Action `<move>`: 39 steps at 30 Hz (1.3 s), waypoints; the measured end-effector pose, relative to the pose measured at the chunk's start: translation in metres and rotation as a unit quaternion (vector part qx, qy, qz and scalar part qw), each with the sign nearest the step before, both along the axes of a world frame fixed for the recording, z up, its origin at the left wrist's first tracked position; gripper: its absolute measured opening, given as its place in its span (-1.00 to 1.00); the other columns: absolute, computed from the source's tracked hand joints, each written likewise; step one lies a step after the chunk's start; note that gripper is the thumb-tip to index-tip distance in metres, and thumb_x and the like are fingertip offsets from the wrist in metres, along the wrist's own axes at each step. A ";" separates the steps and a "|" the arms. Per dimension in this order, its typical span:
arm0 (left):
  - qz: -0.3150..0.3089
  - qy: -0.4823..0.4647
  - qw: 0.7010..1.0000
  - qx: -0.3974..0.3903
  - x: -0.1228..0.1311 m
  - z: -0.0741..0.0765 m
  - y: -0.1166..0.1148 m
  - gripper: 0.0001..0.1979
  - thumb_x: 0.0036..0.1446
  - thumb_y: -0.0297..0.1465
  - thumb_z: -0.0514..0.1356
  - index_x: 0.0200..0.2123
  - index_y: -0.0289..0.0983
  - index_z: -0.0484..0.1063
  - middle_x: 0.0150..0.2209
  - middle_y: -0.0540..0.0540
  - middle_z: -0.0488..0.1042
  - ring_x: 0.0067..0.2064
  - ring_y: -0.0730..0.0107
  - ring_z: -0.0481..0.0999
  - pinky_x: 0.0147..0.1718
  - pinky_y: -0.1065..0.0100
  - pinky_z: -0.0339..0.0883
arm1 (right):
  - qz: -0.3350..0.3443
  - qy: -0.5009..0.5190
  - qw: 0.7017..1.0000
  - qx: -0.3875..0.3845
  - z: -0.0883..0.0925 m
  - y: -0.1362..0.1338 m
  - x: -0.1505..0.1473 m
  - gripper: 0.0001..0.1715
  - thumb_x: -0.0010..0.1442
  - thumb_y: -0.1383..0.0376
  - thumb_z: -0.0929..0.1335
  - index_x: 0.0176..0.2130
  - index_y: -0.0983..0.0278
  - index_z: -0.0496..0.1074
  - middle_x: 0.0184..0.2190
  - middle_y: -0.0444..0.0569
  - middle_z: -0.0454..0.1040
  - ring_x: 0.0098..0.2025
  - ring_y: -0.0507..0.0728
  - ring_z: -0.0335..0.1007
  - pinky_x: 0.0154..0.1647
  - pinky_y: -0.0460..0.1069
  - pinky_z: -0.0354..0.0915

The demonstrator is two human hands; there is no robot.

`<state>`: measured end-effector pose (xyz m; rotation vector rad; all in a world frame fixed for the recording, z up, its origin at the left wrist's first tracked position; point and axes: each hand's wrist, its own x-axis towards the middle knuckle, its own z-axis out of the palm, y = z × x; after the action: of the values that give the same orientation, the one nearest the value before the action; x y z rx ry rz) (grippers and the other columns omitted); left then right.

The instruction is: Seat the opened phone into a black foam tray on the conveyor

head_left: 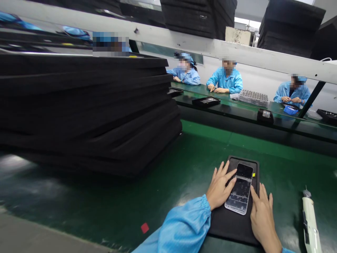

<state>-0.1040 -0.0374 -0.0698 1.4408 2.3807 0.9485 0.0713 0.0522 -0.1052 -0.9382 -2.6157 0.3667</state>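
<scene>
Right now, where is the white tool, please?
Head view, lower right: the white tool lies on the green table, just right of the right hand and the black mat.

The left hand (pixel 219 188) hides part of the phone's (pixel 240 189) left edge, the right hand (pixel 262 216) part of its right edge. The screwdriver (pixel 310 225) at the tabletop's (pixel 105 196) near right edge runs off the picture's bottom, and the tray (pixel 253 97) on the far bench (pixel 237 109) holds parts too small to tell.

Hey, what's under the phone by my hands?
A black pad lies under the phone, on the green table. Whatever sits directly beneath the phone is covered.
</scene>
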 end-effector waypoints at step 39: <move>-0.050 0.018 0.998 0.037 0.019 0.019 0.075 -0.88 0.01 -0.48 0.19 -0.38 -0.20 0.52 0.07 -0.11 0.41 0.25 0.09 0.14 0.25 -0.10 -0.10 | -0.033 -0.129 0.989 -0.066 0.039 -0.011 -0.012 -0.29 0.16 0.53 0.05 0.26 0.24 0.12 0.31 0.14 -0.04 0.36 0.25 -0.29 0.31 0.31 -0.21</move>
<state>-0.0846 0.0380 -0.0503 1.6013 2.2958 1.0035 0.0596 0.0413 -0.0666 -1.1839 -2.8115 0.4307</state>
